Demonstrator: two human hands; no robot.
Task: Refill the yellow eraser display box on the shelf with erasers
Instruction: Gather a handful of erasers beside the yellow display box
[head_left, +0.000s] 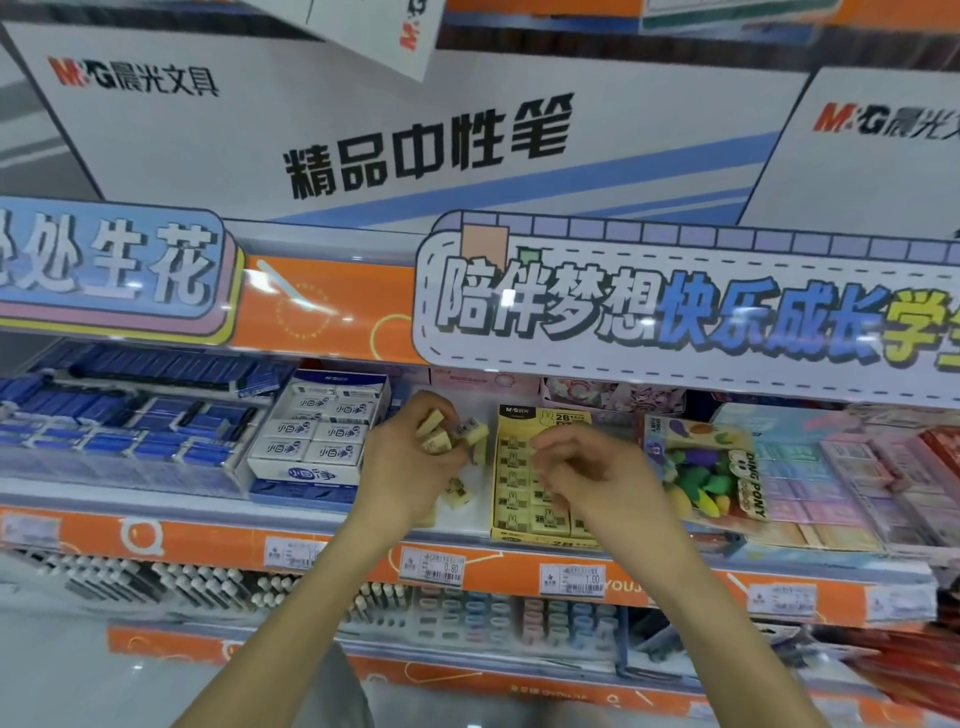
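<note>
The yellow eraser display box stands on the middle shelf, with rows of pale yellow erasers inside it. My left hand hovers just left of the box, closed around a bunch of yellow erasers. One loose yellow eraser lies on the shelf below that hand. My right hand is over the box's right half with its fingers curled and pinched together; whether it holds an eraser is hidden.
A white eraser box stands left of my left hand, with blue packs further left. A bag of colourful erasers and pastel boxes sit to the right. The orange shelf edge carries price tags. Pens fill the shelf below.
</note>
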